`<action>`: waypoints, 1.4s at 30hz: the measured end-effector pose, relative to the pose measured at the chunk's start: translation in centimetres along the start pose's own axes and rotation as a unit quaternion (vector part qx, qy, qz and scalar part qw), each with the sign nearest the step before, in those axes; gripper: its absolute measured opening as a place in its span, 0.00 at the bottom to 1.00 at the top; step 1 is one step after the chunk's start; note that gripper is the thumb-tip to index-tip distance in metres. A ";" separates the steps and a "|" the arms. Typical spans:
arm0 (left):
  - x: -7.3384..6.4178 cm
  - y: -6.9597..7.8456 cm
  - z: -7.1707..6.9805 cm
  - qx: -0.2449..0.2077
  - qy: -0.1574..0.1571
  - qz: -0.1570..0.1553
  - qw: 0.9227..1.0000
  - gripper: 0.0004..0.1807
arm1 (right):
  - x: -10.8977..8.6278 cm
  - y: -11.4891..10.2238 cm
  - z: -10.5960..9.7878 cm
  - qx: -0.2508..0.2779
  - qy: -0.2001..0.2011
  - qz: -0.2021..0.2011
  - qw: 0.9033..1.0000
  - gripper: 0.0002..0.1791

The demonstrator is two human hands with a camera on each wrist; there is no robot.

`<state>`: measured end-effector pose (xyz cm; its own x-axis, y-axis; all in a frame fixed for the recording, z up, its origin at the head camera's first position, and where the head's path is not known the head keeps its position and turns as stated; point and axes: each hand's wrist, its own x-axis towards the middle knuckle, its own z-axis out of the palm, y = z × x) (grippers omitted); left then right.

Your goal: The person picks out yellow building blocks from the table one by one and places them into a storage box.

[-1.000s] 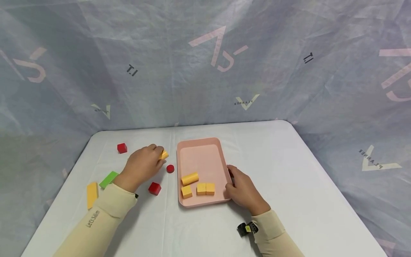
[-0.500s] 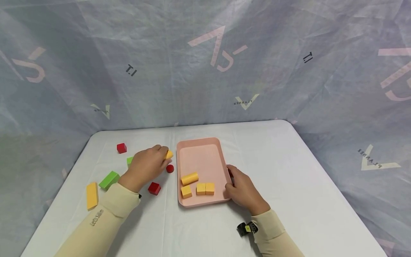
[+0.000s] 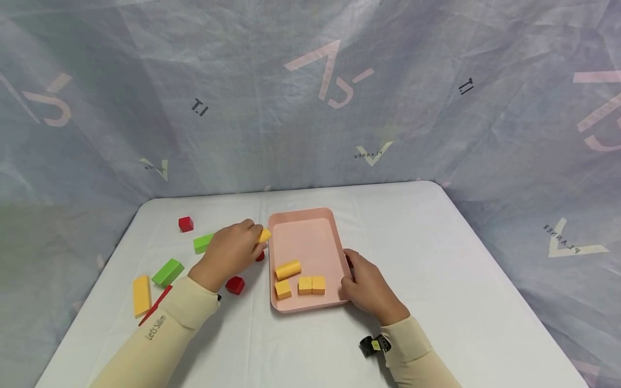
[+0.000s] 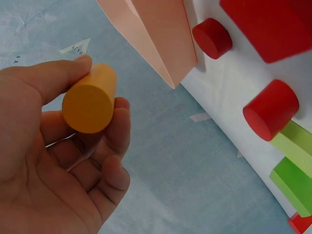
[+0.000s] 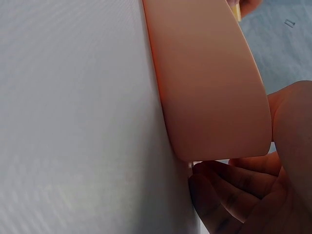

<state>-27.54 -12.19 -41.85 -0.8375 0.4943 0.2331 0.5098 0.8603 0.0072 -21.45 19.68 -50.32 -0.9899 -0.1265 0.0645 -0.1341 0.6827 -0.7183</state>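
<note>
My left hand (image 3: 234, 247) pinches a yellow cylinder (image 4: 88, 108) between thumb and fingers, just left of the pink tray's (image 3: 310, 237) left rim in the head view. Part of a small red cylinder (image 3: 260, 256) shows beneath that hand. On the tray's right side, my right hand (image 3: 367, 283) grips the wall, the thumb over the rim. From the right wrist view, its fingers (image 5: 234, 187) curl beside the tray's outer wall. Inside the tray's near left part lie another yellow cylinder (image 3: 288, 270) and several yellow cubes (image 3: 304, 285).
Left on the white table (image 3: 436, 258) are a red cube (image 3: 185, 224), two green blocks (image 3: 167, 272), a flat yellow block (image 3: 142, 296) and another red block (image 3: 235, 285). A thin red piece (image 3: 156, 306) shows beside my left sleeve. Grey cloth (image 3: 310, 108) hangs behind.
My left hand has moved right with the yellow cylinder, up to the tray's left rim, uncovering a green block and the thin red piece. My right hand and the tray have stayed put.
</note>
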 end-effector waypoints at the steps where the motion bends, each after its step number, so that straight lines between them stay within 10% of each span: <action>1: 0.0 0.1 0.0 -0.001 0.005 0.004 1.000 0.15 | 0.0 0.0 0.0 0.001 0.000 -0.001 1.000 0.38; 42: 1.6 3.3 1.6 -0.037 0.001 0.073 0.997 0.17 | 0.0 0.0 0.0 -0.001 -0.009 0.006 1.000 0.39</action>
<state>-27.56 -8.38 -43.01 -0.7526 0.6135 0.2392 0.6398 0.7672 0.0449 -21.48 19.67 -50.36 -0.9904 -0.1309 0.0443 -0.1227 0.6857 -0.7175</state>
